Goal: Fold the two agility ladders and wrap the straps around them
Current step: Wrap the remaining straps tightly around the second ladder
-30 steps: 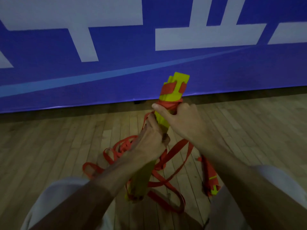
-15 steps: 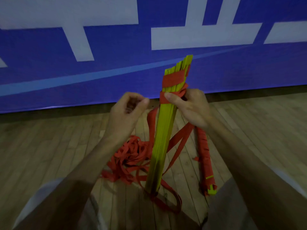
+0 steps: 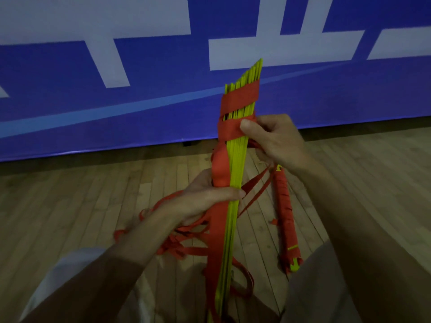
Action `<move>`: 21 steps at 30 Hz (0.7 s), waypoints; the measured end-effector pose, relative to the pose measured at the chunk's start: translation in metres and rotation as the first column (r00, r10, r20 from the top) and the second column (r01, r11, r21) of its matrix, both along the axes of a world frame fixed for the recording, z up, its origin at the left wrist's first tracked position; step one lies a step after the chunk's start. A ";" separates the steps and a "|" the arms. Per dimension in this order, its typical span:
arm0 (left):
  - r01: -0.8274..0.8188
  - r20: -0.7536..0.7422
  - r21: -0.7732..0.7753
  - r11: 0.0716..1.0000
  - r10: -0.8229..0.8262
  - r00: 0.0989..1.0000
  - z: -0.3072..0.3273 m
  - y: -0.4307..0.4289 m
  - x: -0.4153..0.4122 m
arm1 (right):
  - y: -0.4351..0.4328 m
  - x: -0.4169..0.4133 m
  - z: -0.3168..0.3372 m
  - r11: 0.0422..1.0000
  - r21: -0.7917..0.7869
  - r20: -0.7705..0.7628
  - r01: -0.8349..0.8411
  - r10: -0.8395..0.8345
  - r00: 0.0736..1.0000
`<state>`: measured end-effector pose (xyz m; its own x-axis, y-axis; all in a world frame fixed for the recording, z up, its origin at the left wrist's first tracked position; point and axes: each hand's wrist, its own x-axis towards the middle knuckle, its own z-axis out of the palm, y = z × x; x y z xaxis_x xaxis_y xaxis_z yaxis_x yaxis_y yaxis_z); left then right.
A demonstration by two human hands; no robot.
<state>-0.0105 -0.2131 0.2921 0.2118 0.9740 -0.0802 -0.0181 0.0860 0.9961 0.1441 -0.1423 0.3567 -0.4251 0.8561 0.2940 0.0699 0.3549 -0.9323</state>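
Right hand (image 3: 277, 141): closed round the upper part of an upright bundle of flat yellow-green plastic rungs (image 3: 236, 173), with the thumb pinning the lower of two wound turns of flat red webbing strap (image 3: 240, 99). Left hand (image 3: 210, 197): directly below the right, thumb laid across the bundle's front, gripping the strap's free run against the bundle's left edge. Below and left of the left hand: a loose heap of unwound red strap (image 3: 179, 243) on the pale wooden plank floor (image 3: 70, 206). Right of both hands, lying on the floor: the second ladder (image 3: 285, 213), bound in red along its length, with yellow showing at its near end. Beyond the hands: a blue wall banner with white blocks (image 3: 93, 101). Step, as judged: winding, about halfway through the task. Recommended: hold the thumb on the last turn until the next one locks it, draw the run taut, lay turns edge to edge downward, and feed the heap out untwisted. Risk: the rung tips look splayed and may slip.
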 end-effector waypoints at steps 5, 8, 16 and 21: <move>-0.156 -0.161 0.011 0.988 0.155 0.975 0.001 0.006 -0.004 | 0.012 0.021 -0.003 0.997 -0.043 0.303 -0.064 0.074 0.950; -0.214 -0.231 0.090 0.973 0.230 0.946 0.002 0.009 -0.012 | 0.018 0.026 -0.007 0.993 -0.067 0.361 -0.093 0.111 0.926; -0.408 -0.438 0.297 0.863 0.503 0.745 -0.008 0.022 -0.021 | -0.012 -0.015 -0.003 0.989 -0.139 0.318 -0.049 0.092 0.944; -0.282 -0.627 0.418 0.864 0.499 0.599 -0.012 0.019 -0.016 | -0.024 -0.042 -0.013 0.960 0.052 0.381 0.277 -0.275 0.883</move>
<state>-0.0264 -0.1945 0.2798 -0.2084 0.9527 0.2212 0.7116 -0.0074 0.7026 0.1016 -0.1665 0.3433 -0.2501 0.9560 0.1535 0.5143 0.2655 -0.8155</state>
